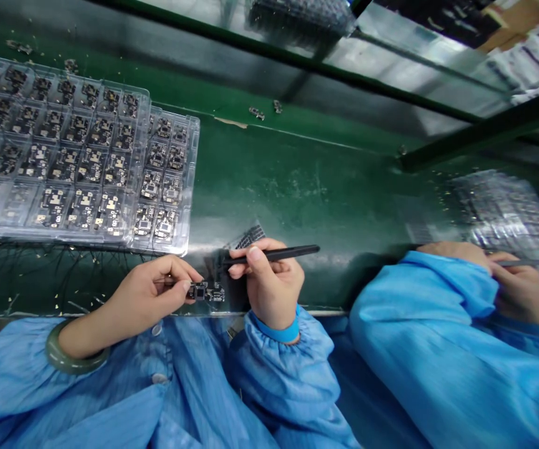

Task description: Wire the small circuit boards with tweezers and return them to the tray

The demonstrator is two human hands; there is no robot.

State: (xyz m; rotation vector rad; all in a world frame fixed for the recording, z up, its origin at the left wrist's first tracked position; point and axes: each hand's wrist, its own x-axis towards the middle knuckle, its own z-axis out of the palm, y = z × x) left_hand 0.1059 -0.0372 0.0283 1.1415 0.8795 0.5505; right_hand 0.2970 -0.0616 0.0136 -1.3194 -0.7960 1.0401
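Observation:
Near the front edge of the green table (pixel 269 187), my left hand (pixel 148 296) pinches a small black circuit board (pixel 206 292) by its left end. My right hand (pixel 274 277) is closed around a slim black tool (pixel 292 252), held almost level, its tip just above the board. Whether the tip touches anything is too small to tell. Behind my right fingers lies a sheet of small dark pieces (pixel 249 236), partly covered by the hand.
Stacked clear plastic trays (pixel 129 240) full of circuit boards stand at the left, with thin dark wires in front. Loose boards (pixel 256 113) lie farther back. At the right are a co-worker's sleeve (pixel 428 299) and hands (pixel 522 287), another tray stack (pixel 508 206) and a green metal bar (pixel 485 134).

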